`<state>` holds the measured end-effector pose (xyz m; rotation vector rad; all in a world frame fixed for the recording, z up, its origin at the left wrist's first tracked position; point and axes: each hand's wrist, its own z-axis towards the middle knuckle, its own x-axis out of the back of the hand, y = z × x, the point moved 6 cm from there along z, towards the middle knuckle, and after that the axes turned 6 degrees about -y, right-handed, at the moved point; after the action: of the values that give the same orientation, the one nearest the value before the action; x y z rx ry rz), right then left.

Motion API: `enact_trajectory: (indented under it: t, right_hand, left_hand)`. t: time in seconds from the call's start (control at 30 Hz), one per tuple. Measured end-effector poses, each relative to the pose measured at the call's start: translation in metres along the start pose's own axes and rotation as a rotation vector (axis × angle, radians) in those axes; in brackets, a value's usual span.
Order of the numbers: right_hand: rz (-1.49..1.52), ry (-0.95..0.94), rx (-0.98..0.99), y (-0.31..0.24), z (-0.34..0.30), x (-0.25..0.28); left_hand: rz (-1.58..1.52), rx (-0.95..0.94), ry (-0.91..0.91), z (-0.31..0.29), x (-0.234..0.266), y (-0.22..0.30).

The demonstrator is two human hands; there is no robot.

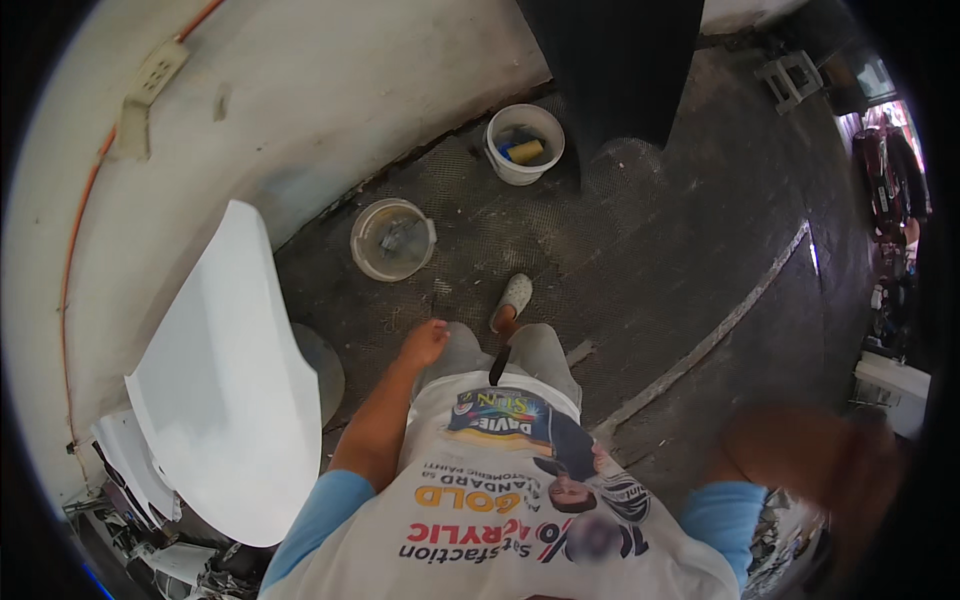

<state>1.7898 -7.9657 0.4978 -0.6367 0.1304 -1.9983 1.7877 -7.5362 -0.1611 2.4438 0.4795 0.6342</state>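
My left hand (pixel 425 345) hangs by my left thigh, fingers curled in, with nothing seen in it. It is nearest to a large white curved body panel (pixel 225 390) that leans against the wall on my left. My right hand (pixel 830 460) is raised at the lower right and is heavily blurred, so its fingers cannot be made out. A dark slim object (pixel 498 365) sticks up at my waist between grey trouser legs. My foot in a white shoe (pixel 513 297) stands on the dark floor.
A translucent bucket (pixel 392 238) holding a tool stands ahead on the floor. Further off is a white bucket (pixel 524 143) with a blue and yellow item. A black panel (pixel 610 60) hangs at the top. An orange cable (pixel 85 215) runs along the white wall.
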Motion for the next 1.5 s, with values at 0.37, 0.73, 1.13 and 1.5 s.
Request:
enact_trajectory:
  t: [0.37, 0.73, 1.13, 1.5]
  right_hand:
    - [0.176, -0.545, -1.42, 0.507, -0.347, -0.281]
    - [-0.419, -1.209, -1.103, 0.786, -0.609, -0.465]
    - [-0.763, -1.629, -0.622, 0.999, -0.769, -0.563]
    - [-0.275, -0.962, -0.948, 0.825, -0.595, -0.468]
  left_hand:
    - [-0.158, 0.152, 0.062, 0.148, 0.062, 0.108]
    - [0.149, 0.251, -0.102, 0.33, 0.022, 0.118]
    - [0.15, 0.352, 0.016, 0.377, 0.019, 0.124]
    - [0.074, 0.29, 0.123, 0.359, 0.008, 0.128]
